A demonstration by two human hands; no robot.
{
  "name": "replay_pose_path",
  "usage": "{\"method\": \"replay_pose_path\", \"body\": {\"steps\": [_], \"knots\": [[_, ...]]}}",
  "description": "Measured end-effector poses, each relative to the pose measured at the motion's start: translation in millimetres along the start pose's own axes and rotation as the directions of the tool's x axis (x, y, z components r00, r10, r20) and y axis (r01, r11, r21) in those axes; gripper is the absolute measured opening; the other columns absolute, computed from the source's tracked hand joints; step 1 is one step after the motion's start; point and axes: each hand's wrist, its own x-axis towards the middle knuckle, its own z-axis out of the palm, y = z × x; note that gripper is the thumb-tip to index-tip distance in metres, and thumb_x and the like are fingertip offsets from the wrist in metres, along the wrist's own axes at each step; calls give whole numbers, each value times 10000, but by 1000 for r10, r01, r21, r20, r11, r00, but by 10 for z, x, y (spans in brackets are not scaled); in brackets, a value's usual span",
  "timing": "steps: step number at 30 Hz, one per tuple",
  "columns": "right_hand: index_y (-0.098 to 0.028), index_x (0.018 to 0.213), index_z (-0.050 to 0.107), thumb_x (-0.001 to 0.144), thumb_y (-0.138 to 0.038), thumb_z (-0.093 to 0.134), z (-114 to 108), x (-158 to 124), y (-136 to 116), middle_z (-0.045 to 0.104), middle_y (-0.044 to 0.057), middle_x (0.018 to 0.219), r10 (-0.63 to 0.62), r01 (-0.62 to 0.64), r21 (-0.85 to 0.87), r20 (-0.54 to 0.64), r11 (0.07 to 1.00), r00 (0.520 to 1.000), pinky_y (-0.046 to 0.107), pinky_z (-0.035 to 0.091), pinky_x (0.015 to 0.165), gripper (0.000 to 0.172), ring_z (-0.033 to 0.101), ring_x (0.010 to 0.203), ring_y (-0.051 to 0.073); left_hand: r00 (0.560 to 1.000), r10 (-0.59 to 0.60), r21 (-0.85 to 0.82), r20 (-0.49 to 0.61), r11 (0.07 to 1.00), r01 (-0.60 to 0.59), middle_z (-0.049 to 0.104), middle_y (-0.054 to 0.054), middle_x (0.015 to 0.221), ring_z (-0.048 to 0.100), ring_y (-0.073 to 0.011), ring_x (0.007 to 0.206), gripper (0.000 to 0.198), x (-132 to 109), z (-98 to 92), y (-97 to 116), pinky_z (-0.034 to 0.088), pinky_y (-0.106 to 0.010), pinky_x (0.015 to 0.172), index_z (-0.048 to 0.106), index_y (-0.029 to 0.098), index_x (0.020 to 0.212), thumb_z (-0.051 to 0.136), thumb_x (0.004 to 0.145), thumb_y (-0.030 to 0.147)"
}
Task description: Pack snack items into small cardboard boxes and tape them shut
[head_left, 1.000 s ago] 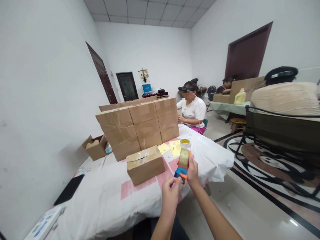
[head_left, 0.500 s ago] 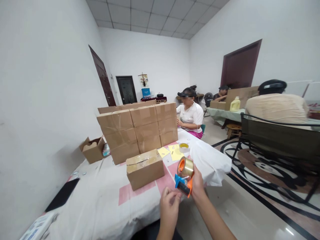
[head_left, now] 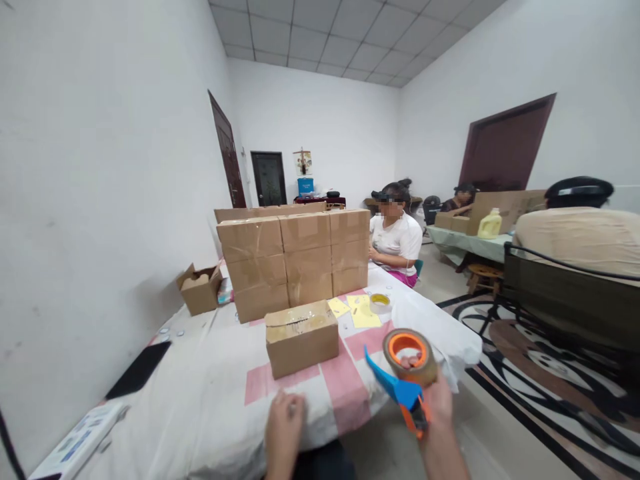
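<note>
My right hand (head_left: 437, 407) grips a tape dispenser (head_left: 407, 393) with blue and orange parts, over the table's front edge. A roll of brown tape (head_left: 420, 373) on an orange core sits in it, and my fingertips show through the core. My left hand (head_left: 286, 427) is closed, its fingers curled together near the front edge; what it holds, if anything, I cannot make out. Just beyond that hand a cardboard box (head_left: 303, 350) rests on the tablecloth, with a dark slit along its top.
Behind the box stands a stacked wall of cartons (head_left: 307, 260). Yellow papers (head_left: 365, 313) and a tape roll (head_left: 380, 301) lie to their right. An open carton (head_left: 199, 290) stands at left, near a black flat object (head_left: 139, 369). A co-worker (head_left: 397, 233) sits across the table.
My hands have moved apart: the left one to the left, the right one to the right with the tape dispenser, which has turned so its roll faces me. The view has shifted left.
</note>
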Motion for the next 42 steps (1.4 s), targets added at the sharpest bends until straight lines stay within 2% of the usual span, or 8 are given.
{"method": "replay_pose_path", "body": {"steps": [4,6,8,13,25,30,35,42], "knots": [[-221,1028,721,864,-761,370,-89,367,-213,761,112,943,-16,19,21,-119,1000,993,409,607,732,664,729,899,308,999,30,-59,-37,998,-33,610,-77,801,619,-281,864,570,152,-314,-190,502,-398,822,683,232,602,531,813,739],[-194,982,700,837,-784,419,85,562,-168,758,115,911,-42,50,54,-138,997,990,388,600,733,670,728,881,298,998,40,-115,-55,992,-46,663,-96,931,629,-297,989,541,139,-289,-118,496,-411,914,707,232,675,526,831,717],[-162,926,681,723,-727,655,312,748,-32,749,105,819,-26,25,-23,-51,999,998,366,588,683,601,721,756,277,1000,-18,-182,-17,983,15,712,-107,998,646,-314,1037,537,102,-195,-51,500,-440,947,738,231,796,520,825,722],[-150,742,642,595,-731,743,619,1040,340,707,87,645,75,-60,-174,78,983,994,324,545,551,607,692,599,249,979,-174,-311,111,929,200,773,-112,920,720,-307,930,577,59,-27,-160,562,-403,835,733,195,1013,610,760,699],[-130,882,688,618,-690,760,458,1088,807,740,67,783,66,-62,-164,21,985,998,314,548,661,623,685,717,226,941,-318,-407,119,848,338,784,-119,849,730,-302,782,687,62,-139,-257,552,-331,581,710,150,1032,717,629,707],[-162,907,632,630,-639,787,410,1119,891,723,44,779,61,-60,-124,7,990,998,310,550,656,574,680,716,215,949,-299,-422,100,851,313,783,-117,888,705,-254,752,663,35,-116,-288,524,-300,579,679,146,1072,690,679,680],[-173,908,596,626,-605,798,380,1159,949,697,26,735,100,-101,-77,-11,992,995,299,540,605,554,662,655,197,941,-311,-425,132,840,337,781,-116,927,566,-153,491,695,-2,-103,-284,430,-280,473,621,134,1174,652,725,664],[-185,869,555,626,-604,779,329,1207,1005,671,-2,746,69,-73,-35,-115,997,991,274,539,666,534,638,665,153,926,-329,-361,184,854,375,788,-129,850,728,-270,908,607,-10,-52,-247,530,-335,814,658,127,1101,649,707,587]]}}
